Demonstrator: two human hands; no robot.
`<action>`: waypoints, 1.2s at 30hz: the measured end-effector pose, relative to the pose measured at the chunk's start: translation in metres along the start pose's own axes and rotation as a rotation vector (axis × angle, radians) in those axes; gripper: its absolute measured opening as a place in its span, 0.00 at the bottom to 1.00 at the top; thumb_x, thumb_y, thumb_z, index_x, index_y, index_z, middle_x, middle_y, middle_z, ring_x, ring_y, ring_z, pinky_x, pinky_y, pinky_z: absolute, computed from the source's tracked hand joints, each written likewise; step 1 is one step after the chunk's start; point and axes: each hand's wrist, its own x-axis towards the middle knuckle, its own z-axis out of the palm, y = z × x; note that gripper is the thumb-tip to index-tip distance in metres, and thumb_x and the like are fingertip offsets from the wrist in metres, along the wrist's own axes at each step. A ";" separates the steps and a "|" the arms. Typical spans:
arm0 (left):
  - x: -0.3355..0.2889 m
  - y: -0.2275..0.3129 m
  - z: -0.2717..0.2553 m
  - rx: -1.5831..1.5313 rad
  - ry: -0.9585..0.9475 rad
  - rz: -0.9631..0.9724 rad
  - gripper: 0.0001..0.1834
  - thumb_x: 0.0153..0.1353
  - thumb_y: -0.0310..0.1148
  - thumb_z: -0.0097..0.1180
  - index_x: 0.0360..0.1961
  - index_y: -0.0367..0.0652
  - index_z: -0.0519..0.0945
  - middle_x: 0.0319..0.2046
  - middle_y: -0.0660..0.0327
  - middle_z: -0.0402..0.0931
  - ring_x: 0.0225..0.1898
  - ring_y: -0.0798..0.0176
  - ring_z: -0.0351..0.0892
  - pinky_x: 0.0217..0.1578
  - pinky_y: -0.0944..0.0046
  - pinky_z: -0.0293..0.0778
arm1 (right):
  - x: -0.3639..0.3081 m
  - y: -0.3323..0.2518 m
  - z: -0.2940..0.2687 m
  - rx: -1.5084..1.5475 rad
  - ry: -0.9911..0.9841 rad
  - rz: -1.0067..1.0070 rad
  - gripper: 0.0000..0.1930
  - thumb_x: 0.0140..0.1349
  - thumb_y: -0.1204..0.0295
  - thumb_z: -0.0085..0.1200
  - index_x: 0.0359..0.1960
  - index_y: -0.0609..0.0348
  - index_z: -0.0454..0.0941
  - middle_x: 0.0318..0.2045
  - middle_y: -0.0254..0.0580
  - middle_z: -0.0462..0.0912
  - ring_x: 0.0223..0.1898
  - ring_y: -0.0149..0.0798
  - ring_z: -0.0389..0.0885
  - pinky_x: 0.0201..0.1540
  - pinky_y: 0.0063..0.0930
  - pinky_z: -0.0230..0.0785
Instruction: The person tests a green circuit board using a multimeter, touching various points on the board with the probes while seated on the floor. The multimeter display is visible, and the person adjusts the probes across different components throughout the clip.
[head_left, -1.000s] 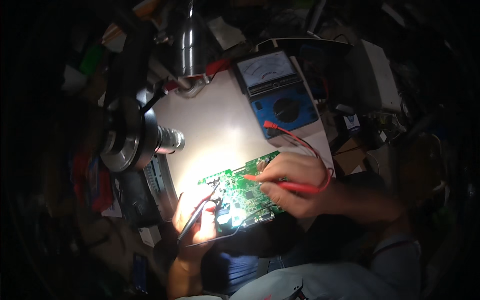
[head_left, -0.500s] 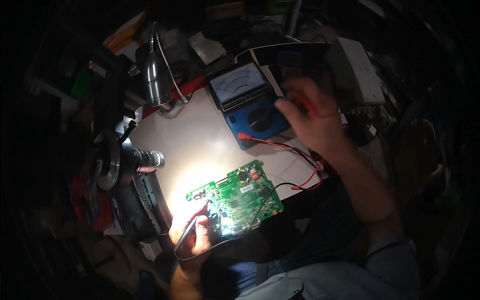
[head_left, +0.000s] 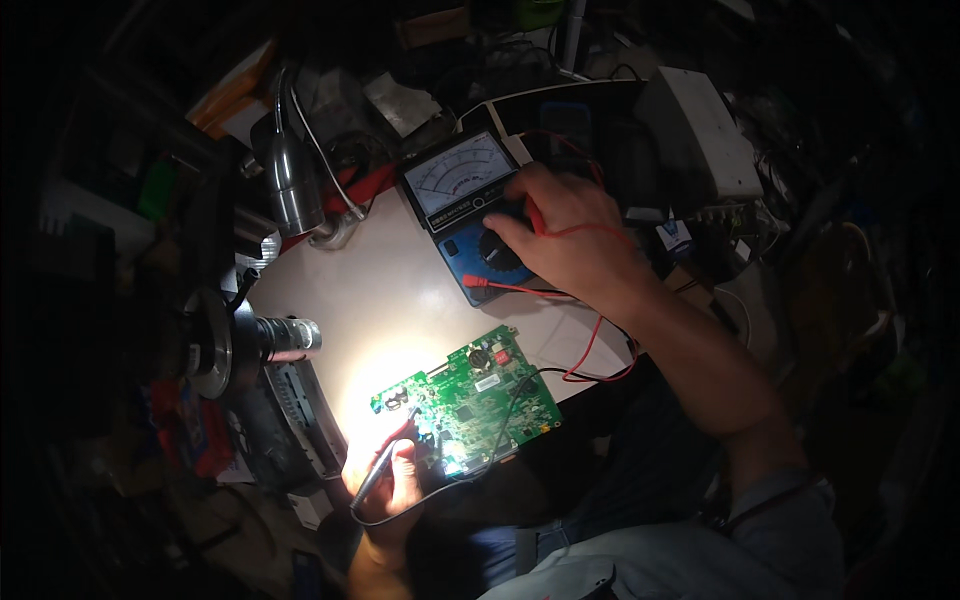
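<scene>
My left hand (head_left: 388, 480) is closed round a black test probe (head_left: 374, 472) at the near left corner of a green circuit board (head_left: 470, 412). The probe's tip points at the board's left part, and its black lead runs over the board. My right hand (head_left: 575, 235) reaches over the blue and black analog multimeter (head_left: 455, 250), with thumb and forefinger around the upper edge of its round selector dial (head_left: 497, 252). A red test probe (head_left: 537, 217) is tucked in that hand, its lead lying across the back of the hand.
A lit gooseneck lamp (head_left: 296, 190) and a metal cylinder on a round mount (head_left: 290, 338) stand to the left. The pale table (head_left: 350, 285) lies under the board and meter. A grey box (head_left: 690, 130) and dark clutter sit behind. Red and black leads (head_left: 600, 375) loop at the right.
My right hand has moved left from beside the multimeter onto its selector dial, keeping the red test probe. My left hand stays at the board with the black probe.
</scene>
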 end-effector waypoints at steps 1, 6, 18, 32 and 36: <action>0.000 -0.001 -0.001 0.011 -0.004 -0.003 0.14 0.75 0.31 0.54 0.51 0.28 0.80 0.44 0.52 0.82 0.44 0.62 0.82 0.49 0.65 0.77 | 0.000 0.000 0.001 0.017 0.020 -0.011 0.17 0.62 0.60 0.67 0.43 0.60 0.81 0.31 0.44 0.87 0.37 0.49 0.87 0.41 0.42 0.80; 0.001 -0.003 -0.003 0.092 0.016 0.093 0.15 0.75 0.32 0.54 0.50 0.28 0.80 0.42 0.53 0.81 0.42 0.62 0.81 0.46 0.66 0.76 | 0.005 0.009 -0.008 0.240 0.186 0.047 0.15 0.68 0.60 0.61 0.45 0.58 0.81 0.33 0.45 0.85 0.40 0.50 0.85 0.45 0.44 0.78; 0.001 0.001 0.000 0.029 0.013 0.054 0.15 0.75 0.32 0.55 0.51 0.27 0.80 0.44 0.51 0.82 0.45 0.61 0.82 0.50 0.64 0.76 | 0.009 0.021 -0.026 0.068 -0.017 -0.118 0.17 0.70 0.57 0.59 0.35 0.60 0.86 0.37 0.48 0.84 0.39 0.48 0.86 0.39 0.42 0.80; 0.002 0.002 -0.002 0.015 -0.015 0.094 0.13 0.74 0.28 0.54 0.52 0.28 0.79 0.46 0.50 0.82 0.46 0.60 0.81 0.53 0.63 0.76 | 0.010 -0.021 -0.018 -0.296 -0.355 0.169 0.23 0.64 0.49 0.62 0.30 0.60 0.87 0.30 0.48 0.87 0.34 0.49 0.89 0.39 0.42 0.82; 0.001 0.002 -0.003 0.015 -0.021 0.078 0.13 0.74 0.28 0.54 0.52 0.28 0.79 0.45 0.50 0.82 0.47 0.61 0.82 0.52 0.63 0.76 | 0.007 -0.024 -0.016 -0.259 -0.317 0.158 0.19 0.65 0.54 0.62 0.33 0.60 0.87 0.32 0.50 0.88 0.36 0.50 0.89 0.41 0.42 0.82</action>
